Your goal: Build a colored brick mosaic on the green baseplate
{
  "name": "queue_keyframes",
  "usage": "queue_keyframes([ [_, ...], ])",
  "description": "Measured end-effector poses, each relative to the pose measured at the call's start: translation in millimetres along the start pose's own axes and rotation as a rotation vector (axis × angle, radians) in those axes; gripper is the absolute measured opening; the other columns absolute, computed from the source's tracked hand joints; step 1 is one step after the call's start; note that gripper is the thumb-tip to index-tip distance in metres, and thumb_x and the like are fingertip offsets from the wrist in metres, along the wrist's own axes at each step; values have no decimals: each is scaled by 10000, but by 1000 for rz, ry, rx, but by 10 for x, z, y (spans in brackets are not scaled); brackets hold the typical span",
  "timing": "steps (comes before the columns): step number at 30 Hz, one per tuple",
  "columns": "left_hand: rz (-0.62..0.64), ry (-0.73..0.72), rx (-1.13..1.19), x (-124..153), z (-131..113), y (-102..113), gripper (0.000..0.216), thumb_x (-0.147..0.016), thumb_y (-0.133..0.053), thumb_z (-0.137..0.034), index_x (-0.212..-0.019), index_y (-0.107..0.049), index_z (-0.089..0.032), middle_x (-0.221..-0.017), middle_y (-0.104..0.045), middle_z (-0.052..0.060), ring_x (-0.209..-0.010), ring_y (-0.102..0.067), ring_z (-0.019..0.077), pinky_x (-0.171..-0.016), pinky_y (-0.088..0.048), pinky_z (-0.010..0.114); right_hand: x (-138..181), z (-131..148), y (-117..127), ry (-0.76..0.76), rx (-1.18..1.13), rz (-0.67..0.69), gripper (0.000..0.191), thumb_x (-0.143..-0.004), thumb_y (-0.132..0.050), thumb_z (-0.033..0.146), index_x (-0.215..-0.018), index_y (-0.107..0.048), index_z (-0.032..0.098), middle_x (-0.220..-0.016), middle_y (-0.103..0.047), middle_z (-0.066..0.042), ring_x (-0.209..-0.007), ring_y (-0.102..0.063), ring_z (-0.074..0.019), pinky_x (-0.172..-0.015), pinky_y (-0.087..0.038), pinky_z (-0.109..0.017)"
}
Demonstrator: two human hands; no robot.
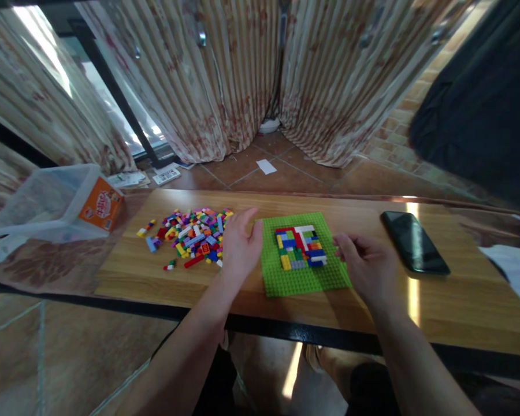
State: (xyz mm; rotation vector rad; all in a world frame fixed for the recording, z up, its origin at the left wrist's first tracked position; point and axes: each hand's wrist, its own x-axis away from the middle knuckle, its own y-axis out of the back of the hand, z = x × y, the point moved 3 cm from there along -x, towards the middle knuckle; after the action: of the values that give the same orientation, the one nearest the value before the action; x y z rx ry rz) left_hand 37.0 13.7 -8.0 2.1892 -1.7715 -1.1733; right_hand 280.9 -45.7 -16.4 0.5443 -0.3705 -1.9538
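Observation:
A green studded baseplate (286,284) lies on the wooden table between my hands. On its middle sits a low block of toy bricks (301,247) in red, white, blue, yellow and grey. My left hand (241,240) hovers at the right side of a pile of loose toy bricks (195,234), fingers stretched and thumb apart, holding nothing visible. Beyond the plate's right edge, my right hand (368,263) has its fingers curled and thumb against the index finger. Whatever may be between those fingertips is too small and blurred to name.
A black phone (415,242) rests on the table (151,283) to the right. A clear plastic bin (47,202) with an orange label stands past the table's left end. White paper (513,271) lies far right; a dark-clothed person or dark fabric (481,104) fills the upper right.

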Motion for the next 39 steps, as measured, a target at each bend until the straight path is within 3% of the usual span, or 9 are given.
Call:
queue_keyframes([
  [5, -142, 321, 293, -143, 299, 150, 236, -839, -598, -270, -1005, -718, -154, -1022, -742, 87, -963, -669, 196, -910, -507, 358, 252, 340, -355, 317, 82, 177, 240, -925, -542, 375, -812, -684, 218, -793, -697, -34, -712, -634, -166, -672, -486, -282],
  [10, -243, 442, 539, -181, 386, 221, 195, -768, -649, -261, -908, -736, -157, -868, -749, 43, -817, -669, 148, -806, -516, 283, 474, 523, -746, 481, 94, 333, 169, -938, -511, 252, -887, -670, 224, -876, -699, -43, -815, -657, -176, -745, -508, -294],
  [18, -307, 511, 652, -202, 452, 397, 171, -736, -669, -266, -860, -731, -166, -860, -745, 33, -802, -666, 127, -753, -518, 247, 573, 596, -1156, 524, 92, 386, 187, -946, -503, 205, -978, -687, 210, -963, -698, -57, -872, -665, -174, -784, -518, -286],
  [27, -281, 598, 736, -181, 486, 514, 136, -730, -676, -246, -829, -729, -169, -872, -741, 31, -820, -677, 116, -724, -514, 221, 787, 704, -1580, 624, 169, 461, 182, -921, -543, 210, -979, -714, 232, -982, -682, -77, -929, -621, -216, -813, -514, -334],
  [39, -258, 591, 776, -182, 481, 545, 117, -698, -704, -241, -786, -725, -167, -822, -733, 33, -772, -674, 124, -716, -523, 236, 806, 714, -1696, 652, 238, 420, 242, -927, -494, 168, -1000, -720, 215, -933, -681, -89, -908, -610, -227, -822, -505, -354],
])
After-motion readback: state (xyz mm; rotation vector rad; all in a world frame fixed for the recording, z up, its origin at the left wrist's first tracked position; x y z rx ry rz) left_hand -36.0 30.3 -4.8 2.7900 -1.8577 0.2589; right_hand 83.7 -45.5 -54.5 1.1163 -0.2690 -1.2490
